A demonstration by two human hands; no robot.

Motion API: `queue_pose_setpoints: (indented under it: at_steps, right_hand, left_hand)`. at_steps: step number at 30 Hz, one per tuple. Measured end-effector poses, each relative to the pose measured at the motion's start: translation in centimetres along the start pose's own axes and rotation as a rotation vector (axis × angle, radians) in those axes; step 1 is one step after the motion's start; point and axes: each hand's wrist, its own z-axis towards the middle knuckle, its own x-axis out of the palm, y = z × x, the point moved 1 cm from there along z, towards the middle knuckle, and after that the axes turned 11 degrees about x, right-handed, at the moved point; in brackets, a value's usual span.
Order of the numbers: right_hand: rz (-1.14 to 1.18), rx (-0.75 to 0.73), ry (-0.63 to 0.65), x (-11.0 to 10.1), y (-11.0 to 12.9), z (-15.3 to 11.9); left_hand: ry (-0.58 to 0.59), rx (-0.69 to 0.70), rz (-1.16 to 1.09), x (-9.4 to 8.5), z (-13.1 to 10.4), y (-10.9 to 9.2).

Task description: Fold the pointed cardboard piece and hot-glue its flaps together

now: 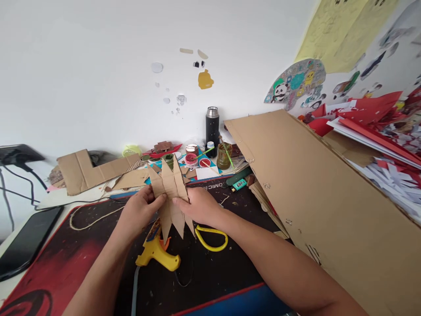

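Both hands grip pointed cardboard strips [171, 182] above the mat, fanned side by side with their tips pointing up and down. My left hand [140, 210] pinches them from the left, its thumb across the front. From the right, my right hand [200, 205] presses its thumb on the front near the middle; its other fingers are partly hidden behind the cardboard. Just below lies a yellow glue gun [159, 255] with a grey cord, its nozzle end partly covered. A yellow scissors handle [212, 245] shows below my right hand, the blades hidden.
A large cardboard sheet [315, 188] leans along the right side. Paint jars [190, 160], a jar of murky liquid with brushes [224, 157] and a black thermos [212, 125] stand at the back. A phone [28, 237] and an L-shaped cardboard piece [77, 171] lie left.
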Motion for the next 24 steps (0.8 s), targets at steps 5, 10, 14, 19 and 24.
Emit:
queue_pose_setpoints:
  at_steps: [5,10,14,19,24]
  right_hand:
    - [-0.112,-0.001,-0.039,0.7,0.0,0.2]
    - [-0.166,0.055,-0.073,0.7,0.0,0.4]
    - [-0.058,0.003,-0.054,0.1,0.1,0.2]
    - [0.114,-0.049,-0.040,-0.3,-0.1,0.2]
    - [0.122,-0.022,-0.043,-0.3,-0.3,0.4]
  left_hand:
    - [-0.122,0.035,0.440,1.6,-0.5,-1.8]
    - [-0.144,-0.002,0.727,3.3,-0.5,-2.7]
    - [-0.143,0.097,0.305,2.4,-0.4,-1.3]
    - [-0.044,0.051,-0.122,1.7,-0.7,-0.3]
    - [0.035,0.011,-0.176,1.8,-0.7,-0.2]
